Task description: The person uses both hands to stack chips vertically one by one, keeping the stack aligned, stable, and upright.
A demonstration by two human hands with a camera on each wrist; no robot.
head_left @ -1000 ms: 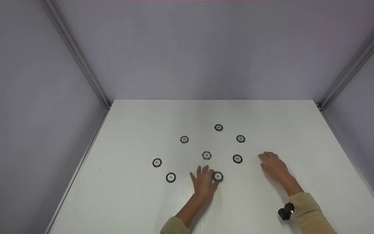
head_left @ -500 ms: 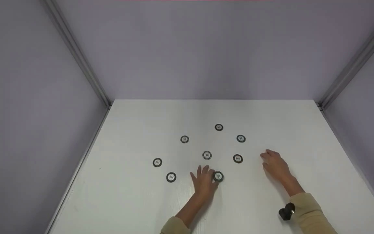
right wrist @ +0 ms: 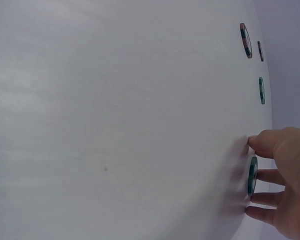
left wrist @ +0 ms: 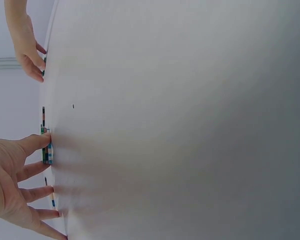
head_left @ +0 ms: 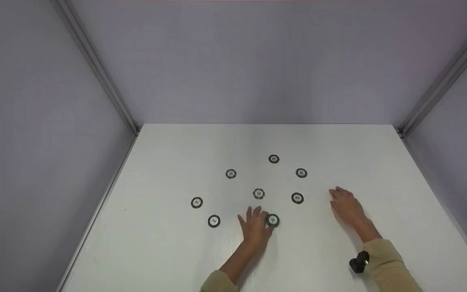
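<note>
Eight round dark-rimmed chips in all, spread singly over the white table [head_left: 168, 251] and not one lifted clear of it. Left hand [head_left: 253, 228] laid palm down, fingers straight and fanned, gripping nothing, with only the thumb pressed to the side of the near chip [head_left: 273, 220]; confirmed edge-on from the left wrist view, thumb tip touching that chip's striped rim [left wrist: 47, 152], which looks rather thick there, perhaps more than one disc, though impossible to count. Right hand [head_left: 347, 207] also flat and relaxed on the table, holding nothing, with its fingertips pointing toward the right-centre chip [head_left: 297, 198] but apart from it in the head view; from the right wrist view, the same chip [right wrist: 252, 175] close by the fingers [right wrist: 270, 177], contact not decidable. Judged from the layout, barely begun: nothing gathered beyond that one touched spot, and left lying loose are the centre chip [head_left: 258, 193], the far chip [head_left: 273, 158], the far-right chip [head_left: 301, 172], the far-left chip [head_left: 230, 173], the left chip [head_left: 196, 202] and the near-left chip [head_left: 213, 221]. Plenty of bare surface all round the cluster; every chip well in from the table edges and from the grey walls [head_left: 35, 142] closing three sides. Black wrist device [head_left: 358, 263] beside the right sleeve [head_left: 387, 263], near the front edge
</note>
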